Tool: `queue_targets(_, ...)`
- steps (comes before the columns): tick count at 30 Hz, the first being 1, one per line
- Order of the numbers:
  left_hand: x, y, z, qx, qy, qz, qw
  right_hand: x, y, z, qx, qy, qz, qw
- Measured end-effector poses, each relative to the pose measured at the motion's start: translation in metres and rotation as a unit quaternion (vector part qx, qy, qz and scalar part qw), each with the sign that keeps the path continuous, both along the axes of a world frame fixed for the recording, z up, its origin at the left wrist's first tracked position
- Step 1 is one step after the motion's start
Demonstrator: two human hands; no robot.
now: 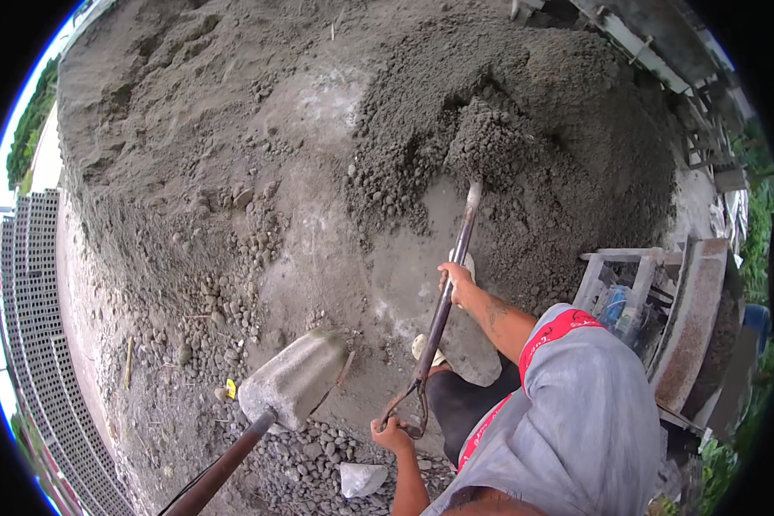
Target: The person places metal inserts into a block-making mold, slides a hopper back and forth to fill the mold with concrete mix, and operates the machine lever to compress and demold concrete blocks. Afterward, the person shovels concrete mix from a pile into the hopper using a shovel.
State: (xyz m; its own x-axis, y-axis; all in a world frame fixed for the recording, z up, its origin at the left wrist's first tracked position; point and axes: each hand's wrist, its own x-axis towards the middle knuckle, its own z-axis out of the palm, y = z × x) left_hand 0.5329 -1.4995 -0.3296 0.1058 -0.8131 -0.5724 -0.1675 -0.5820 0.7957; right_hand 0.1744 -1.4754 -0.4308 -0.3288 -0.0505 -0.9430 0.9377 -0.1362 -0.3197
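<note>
Both my hands are on a long-handled shovel [443, 322], slanted across the ground in front of me. My left hand [393, 437] is closed round the loop handle at its near end. Farther up, my right hand [460, 282] wraps the dark shaft. The shovel's far end goes into a heap of damp grey sand-and-gravel mix [568, 146], which hides the blade. To the left, a second shovel [297, 378] with a mortar-crusted blade comes in from the lower edge; whoever holds it is out of view.
Loose pebbles [314, 456] lie at the lower middle around a crumpled white piece [361, 479]. A drier, paler mound [163, 146] rises at the far left. Perforated blocks [43, 318] line the left edge. A wooden frame [589, 279] and a rusty trough [697, 318] stand at my right.
</note>
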Motion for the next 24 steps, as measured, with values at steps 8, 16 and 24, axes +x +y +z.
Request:
queue_targets(8, -0.044, -0.100, 0.159, -0.052, 0.220, -0.214, 0.950, -0.024, 0.046, 0.255, -0.133, 0.182, -0.224, 0.948)
queue_targets(16, -0.208, -0.216, 0.485, -0.138, 0.218, -0.571, 0.779, -0.012, 0.121, 0.486, -0.355, 0.326, -0.423, 0.767)
queue_targets(24, -0.268, -0.022, 0.738, -0.542, 0.265, -0.683, 0.412, -0.047, 0.294, 0.564, -0.530, 0.501, -0.539, 0.421)
